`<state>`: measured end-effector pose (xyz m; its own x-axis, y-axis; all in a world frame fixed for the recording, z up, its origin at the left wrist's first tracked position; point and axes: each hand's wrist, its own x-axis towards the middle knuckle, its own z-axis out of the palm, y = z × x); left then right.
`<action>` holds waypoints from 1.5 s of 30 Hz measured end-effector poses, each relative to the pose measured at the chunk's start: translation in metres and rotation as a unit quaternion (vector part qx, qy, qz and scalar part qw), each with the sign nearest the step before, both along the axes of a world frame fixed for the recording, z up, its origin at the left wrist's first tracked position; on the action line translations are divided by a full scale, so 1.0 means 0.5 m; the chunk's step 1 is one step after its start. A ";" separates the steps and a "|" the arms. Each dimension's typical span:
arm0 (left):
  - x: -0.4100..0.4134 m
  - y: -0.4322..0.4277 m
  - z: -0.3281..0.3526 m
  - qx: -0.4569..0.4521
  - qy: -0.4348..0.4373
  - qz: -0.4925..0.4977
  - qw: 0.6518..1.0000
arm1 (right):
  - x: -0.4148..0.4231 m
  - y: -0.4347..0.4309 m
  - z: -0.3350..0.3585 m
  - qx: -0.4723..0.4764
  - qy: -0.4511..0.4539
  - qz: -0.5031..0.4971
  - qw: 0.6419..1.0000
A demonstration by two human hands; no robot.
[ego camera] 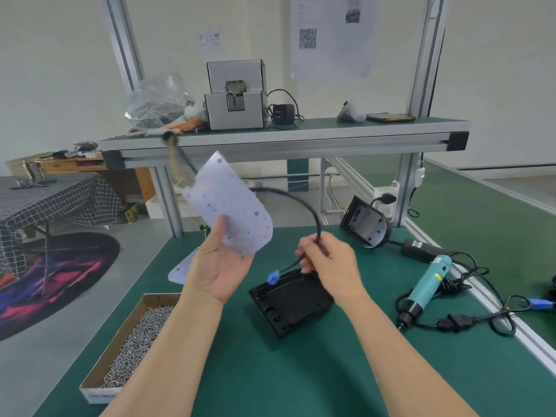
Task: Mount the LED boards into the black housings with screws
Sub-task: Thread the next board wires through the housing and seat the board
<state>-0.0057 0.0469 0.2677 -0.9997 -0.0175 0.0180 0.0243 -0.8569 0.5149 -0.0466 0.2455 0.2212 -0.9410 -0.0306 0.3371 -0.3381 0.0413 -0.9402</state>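
My left hand (221, 266) grips the LED board (237, 206), raised above the surface (270, 374). My right hand (329, 266) grips a black cable (301, 201) over the housing (293, 305). Nearby: screw box (99, 377) front left, second board (182, 270) behind my left hand, second housing (365, 224) and screwdriver (427, 288) to the right.

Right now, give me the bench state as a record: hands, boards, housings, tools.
left hand: holds LED board raised above the green mat
right hand: grips black cable, its blue connector over the near housing
near housing: open side up on the mat, no board in it
second housing: back right, tilted up, no board in it
second board: flat on the mat behind the left hand
screw box: near left, full of screws
screwdriver: lying on the mat at right, untouched
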 end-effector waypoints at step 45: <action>0.004 0.026 -0.131 -0.100 -0.138 -0.027 0.985 | -0.069 0.073 0.008 0.316 0.017 -0.034 0.948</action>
